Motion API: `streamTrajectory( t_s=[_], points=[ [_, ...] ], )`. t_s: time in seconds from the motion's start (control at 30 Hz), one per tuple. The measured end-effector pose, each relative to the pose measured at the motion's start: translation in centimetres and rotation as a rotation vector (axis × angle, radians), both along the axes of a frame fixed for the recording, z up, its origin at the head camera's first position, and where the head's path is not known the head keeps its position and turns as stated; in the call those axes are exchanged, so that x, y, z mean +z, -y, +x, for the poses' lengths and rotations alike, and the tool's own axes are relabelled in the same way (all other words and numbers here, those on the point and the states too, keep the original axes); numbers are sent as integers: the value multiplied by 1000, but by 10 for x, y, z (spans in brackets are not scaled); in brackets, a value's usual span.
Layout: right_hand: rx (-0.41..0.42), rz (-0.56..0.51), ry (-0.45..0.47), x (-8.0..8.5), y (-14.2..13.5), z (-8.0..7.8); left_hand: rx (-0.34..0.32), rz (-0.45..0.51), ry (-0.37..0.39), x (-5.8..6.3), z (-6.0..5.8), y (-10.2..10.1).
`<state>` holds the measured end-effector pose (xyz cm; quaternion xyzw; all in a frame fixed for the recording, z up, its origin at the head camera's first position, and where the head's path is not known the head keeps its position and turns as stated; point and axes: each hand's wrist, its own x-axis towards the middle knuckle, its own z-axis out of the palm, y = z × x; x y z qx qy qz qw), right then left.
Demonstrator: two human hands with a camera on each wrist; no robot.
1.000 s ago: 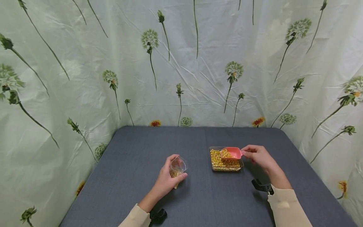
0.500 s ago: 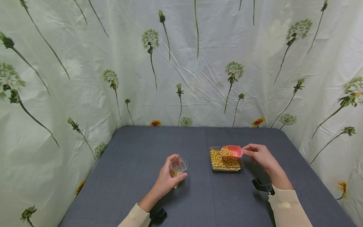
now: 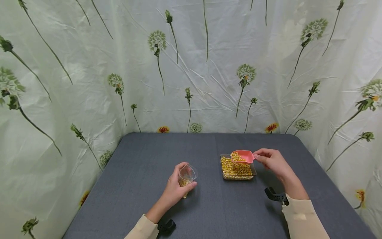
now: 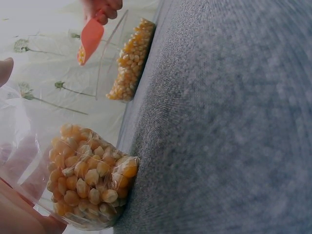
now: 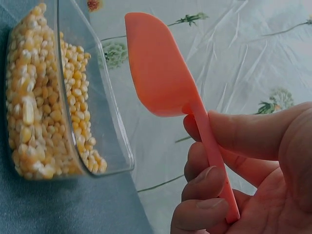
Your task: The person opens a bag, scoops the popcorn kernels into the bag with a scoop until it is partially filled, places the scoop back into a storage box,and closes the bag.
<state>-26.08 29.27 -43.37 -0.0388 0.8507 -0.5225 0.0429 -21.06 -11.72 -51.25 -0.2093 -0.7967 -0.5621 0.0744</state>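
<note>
My left hand (image 3: 176,187) holds a clear plastic bag (image 4: 22,126) by its sides, its mouth spread wide. Corn kernels (image 4: 87,170) fill the bottom of the bag, which sits low at the table surface. My right hand (image 3: 274,164) grips the handle of a coral-pink scoop (image 5: 161,68), fingers wrapped round it in the right wrist view. Kernels lie in the scoop's front half in the head view. Just under the scoop stands a rectangular clear container (image 3: 237,177) with more corn kernels; in the right wrist view the scoop is raised clear of its rim.
A dark grey cloth covers the table (image 3: 143,156). Behind and at both sides hangs a pale curtain (image 3: 209,83) with a dandelion print. Black straps (image 3: 276,196) sit at both wrists, by cream sleeves (image 3: 301,215).
My right hand has lifted the loaded scoop up from the corn in the container, slightly away from me. The left hand and the bag have stayed in place.
</note>
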Motion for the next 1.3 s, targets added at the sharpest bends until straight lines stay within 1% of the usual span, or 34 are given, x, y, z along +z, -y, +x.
streamTrajectory(
  t_s=[0.2,0.47,0.73,0.97,1.13,1.3],
  points=[
    [4,-13,-25,6,7,5,5,11,21,0,-1,0],
    [17,-6,-49,15,18,11,8,11,21,0,0,0],
    [51,-52,-57,22,32,16,-4,16,15,1,1,0],
    [86,-31,-77,22,46,18,5,18,46,1,1,0],
    [117,-38,-72,19,53,18,4,13,53,1,1,-1],
    [124,-13,-79,18,62,19,11,5,55,1,0,-2]
  ],
)
